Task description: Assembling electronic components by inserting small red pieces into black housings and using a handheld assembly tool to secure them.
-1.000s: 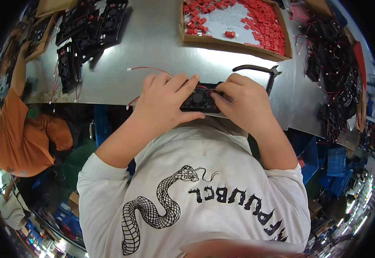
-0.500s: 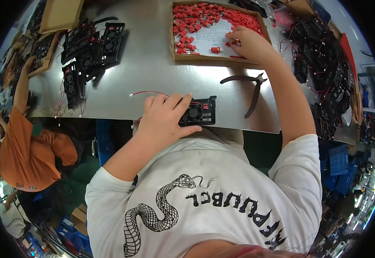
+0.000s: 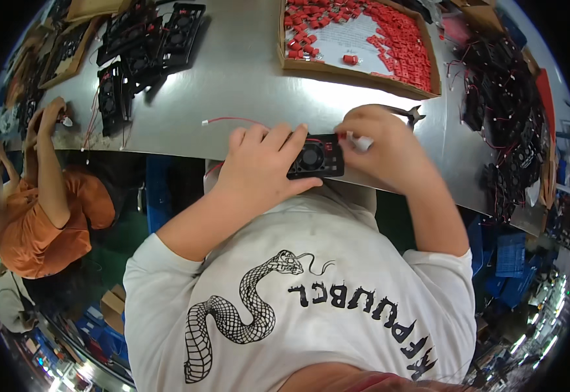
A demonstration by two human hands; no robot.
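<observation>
My left hand [image 3: 262, 157] lies over a black fan bracket [image 3: 332, 158] at the table's front edge and grips it, thumb on the near side, fingers on the far side. Its small round fan [image 3: 311, 157] shows beside the hand. A red and black wire with a white plug [image 3: 205, 122] runs out on the left. My right hand [image 3: 384, 147] is closed in a pinch at the bracket's right end, holding a small red part [image 3: 342, 136]; a pale shiny piece [image 3: 363, 142] shows at its fingers, blurred. Behind that hand lies a pair of cutting pliers [image 3: 415, 115], partly hidden.
A shallow cardboard tray [image 3: 357, 80] of small red parts stands at the far right. Black fan brackets [image 3: 141, 59] are stacked at far left, with another wired pile [image 3: 504, 117] at the right edge. On the left sits a co-worker in an orange shirt [image 3: 53, 228].
My right hand has come from the red-parts tray back to the bracket's right end, carrying a small red part. The left hand keeps its grip. The view has shifted slightly.
</observation>
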